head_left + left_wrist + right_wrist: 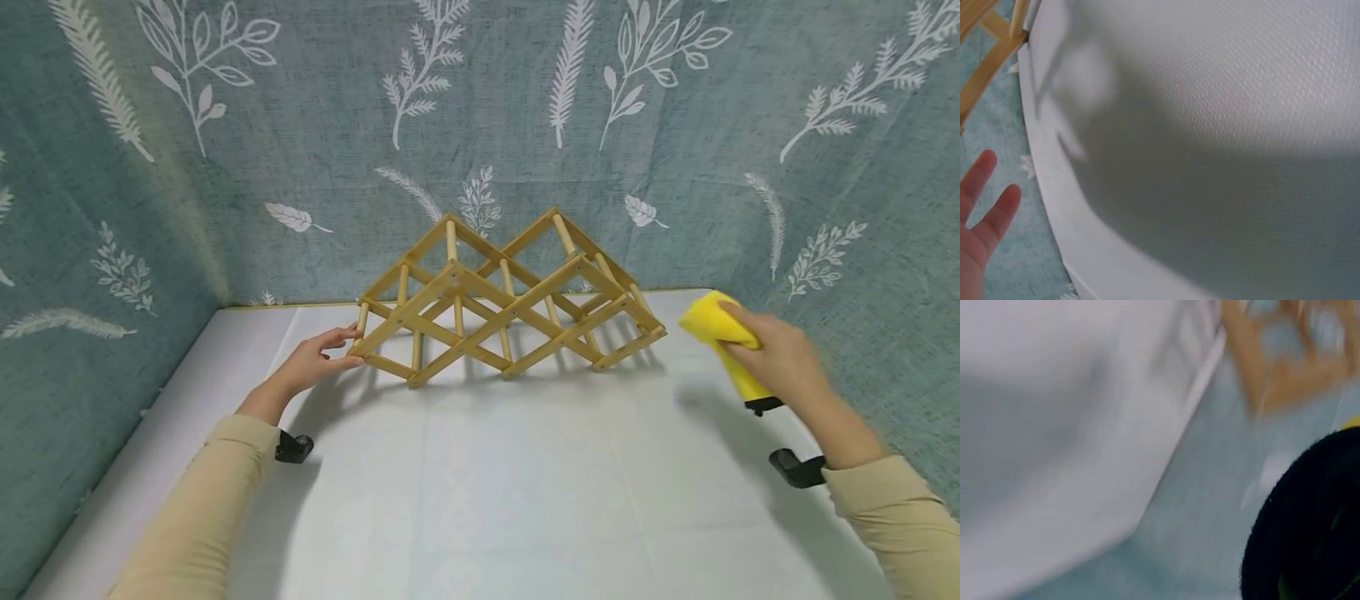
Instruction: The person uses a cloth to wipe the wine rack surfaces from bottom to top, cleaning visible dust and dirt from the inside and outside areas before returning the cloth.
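A light wooden lattice rack [517, 312] with round crossbars stands on the white table toward the back, folded out into zigzag peaks. My left hand [311, 362] is at its left end, fingertips right by the lowest bar. In the left wrist view the extended fingers [1000, 215] show below the rack's wooden end [988, 75]. Off the rack's right side, my right hand [776, 354] grips a soft yellow cloth-like item [708, 317] with a black lower end, raised over the table. Its dark, fuzzy-edged round end [1304, 531] fills the lower right of the right wrist view.
The white table [487, 492] extends forward from the rack toward me. A blue-green curtain [337, 125] with white leaf prints closes off the back and both sides, close behind the rack. Black wrist straps [292, 447] sit at both cuffs.
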`<state>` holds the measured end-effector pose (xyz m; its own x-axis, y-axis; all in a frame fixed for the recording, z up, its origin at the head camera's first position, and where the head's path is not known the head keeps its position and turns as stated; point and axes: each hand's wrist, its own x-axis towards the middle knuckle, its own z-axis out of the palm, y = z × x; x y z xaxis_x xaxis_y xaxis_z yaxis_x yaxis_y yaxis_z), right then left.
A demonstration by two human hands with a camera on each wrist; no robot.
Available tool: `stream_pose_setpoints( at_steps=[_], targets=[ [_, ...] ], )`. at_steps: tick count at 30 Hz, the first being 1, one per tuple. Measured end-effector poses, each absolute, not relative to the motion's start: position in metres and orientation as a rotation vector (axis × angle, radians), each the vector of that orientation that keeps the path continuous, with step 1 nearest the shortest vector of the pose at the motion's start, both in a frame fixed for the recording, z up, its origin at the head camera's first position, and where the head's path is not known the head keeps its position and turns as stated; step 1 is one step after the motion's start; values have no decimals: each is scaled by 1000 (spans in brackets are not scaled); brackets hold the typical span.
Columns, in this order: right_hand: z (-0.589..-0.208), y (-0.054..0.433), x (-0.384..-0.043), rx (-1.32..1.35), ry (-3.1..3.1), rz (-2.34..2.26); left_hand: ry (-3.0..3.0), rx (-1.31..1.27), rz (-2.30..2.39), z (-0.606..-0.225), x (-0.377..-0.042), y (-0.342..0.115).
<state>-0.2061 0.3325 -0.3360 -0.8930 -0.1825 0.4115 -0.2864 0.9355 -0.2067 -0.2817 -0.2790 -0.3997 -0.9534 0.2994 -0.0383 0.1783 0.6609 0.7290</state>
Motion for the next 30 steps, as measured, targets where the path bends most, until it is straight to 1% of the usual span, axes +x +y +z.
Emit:
stream_pose_setpoints(
  at_steps=[3, 8, 11, 15, 18, 21, 30],
  targets=[
    [-355, 277, -212, 586, -2688, 368, 2714, 380, 1177, -399, -281, -281],
    [-392, 184, -223, 881, -2845, 266, 2681, 375, 1217, -402, -282, -281],
    [-407, 139, -232, 985, -2920, 139, 2677, 368, 1253, -403, -280, -284],
    [-412, 111, -241, 995, -2977, 56, 2678, 368, 1267, -403, -281, -283],
    [-407, 114, -241, 947, -2980, 34, 2674, 363, 1258, -404, -282, -282],
    [-393, 134, -238, 872, -2966, 37, 2677, 361, 1244, -404, -282, -282],
    [-320, 235, -230, 494, -2876, 180, 2708, 447, 1255, -406, -279, -282]
  ],
)
